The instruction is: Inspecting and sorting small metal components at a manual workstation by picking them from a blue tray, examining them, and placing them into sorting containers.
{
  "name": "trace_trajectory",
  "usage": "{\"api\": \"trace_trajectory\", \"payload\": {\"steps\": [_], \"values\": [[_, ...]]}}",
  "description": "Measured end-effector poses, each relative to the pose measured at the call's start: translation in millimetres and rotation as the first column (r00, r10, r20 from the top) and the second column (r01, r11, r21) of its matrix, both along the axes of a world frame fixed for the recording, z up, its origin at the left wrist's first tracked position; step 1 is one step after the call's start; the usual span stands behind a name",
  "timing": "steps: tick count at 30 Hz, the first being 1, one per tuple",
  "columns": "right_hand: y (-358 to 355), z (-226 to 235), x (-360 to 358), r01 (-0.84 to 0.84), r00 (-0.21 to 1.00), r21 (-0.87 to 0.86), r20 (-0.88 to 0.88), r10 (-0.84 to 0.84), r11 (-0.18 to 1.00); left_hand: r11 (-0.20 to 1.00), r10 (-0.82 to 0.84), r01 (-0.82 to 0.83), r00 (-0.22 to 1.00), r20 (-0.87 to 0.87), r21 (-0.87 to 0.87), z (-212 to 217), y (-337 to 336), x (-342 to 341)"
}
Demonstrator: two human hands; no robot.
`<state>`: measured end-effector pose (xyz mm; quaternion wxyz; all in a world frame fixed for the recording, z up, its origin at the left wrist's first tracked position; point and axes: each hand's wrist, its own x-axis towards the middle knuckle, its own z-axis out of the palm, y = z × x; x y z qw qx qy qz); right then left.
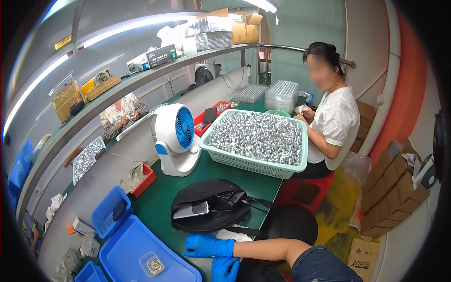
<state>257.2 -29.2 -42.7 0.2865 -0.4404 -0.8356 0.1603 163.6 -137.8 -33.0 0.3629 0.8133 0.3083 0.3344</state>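
Note:
Both my hands wear blue gloves. My right hand (209,246) rests on the green table beside the blue tray, its fingers loosely extended and nothing visible in them. Just below its wrist lies my left hand (224,269), fingers slightly bent and apart, partly cut off by the lower edge; no object shows in it. In the blue tray (134,235) sits a small clear box (153,264) of gold-coloured parts. Above my right hand is an open black bag (211,214) with a silver device (190,210) inside. White cloth or paper (235,235) lies between bag and glove.
A green basket (244,162) heaped with small metal parts stands beyond the bag, next to a white fan (176,136). A seated person (333,113) works at the right. Blue baskets (112,211) and a red bin (143,181) line the left; a shelf (155,70) crosses above.

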Motion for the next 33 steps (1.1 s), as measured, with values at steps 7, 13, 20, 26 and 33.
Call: {"api": "trace_trajectory", "payload": {"steps": [7, 13, 20, 26, 33], "values": [[1.1, -3.8, -0.9, 0.076, 0.997, 0.005, 0.019, -0.076, 0.997, 0.997, -0.009, 0.009, 1.0, 0.0, -0.083, 2.1, 0.7, 1.1], [-0.8, 0.7, -2.2, 0.083, 0.995, -0.01, 0.056, -0.082, 0.997, 0.998, -0.003, 0.004, 1.0, 0.013, -0.067, 1.8, -0.2, -0.4], [0.0, -5.7, -3.3, 0.1, 0.991, 0.027, 0.091, -0.102, 0.995, 0.998, -0.006, 0.006, 1.0, -0.005, -0.066, -0.1, -1.1, -1.5], [-1.0, -4.0, -2.3, 0.103, 0.992, 0.024, 0.065, -0.104, 0.994, 0.998, 0.001, -0.001, 1.0, 0.007, -0.066, 1.8, -1.4, -0.5], [2.2, -4.0, 0.3, 0.092, 0.994, -0.009, 0.059, -0.092, 0.996, 0.998, -0.004, 0.005, 1.0, 0.02, -0.059, -0.9, 2.8, 3.3]]}}
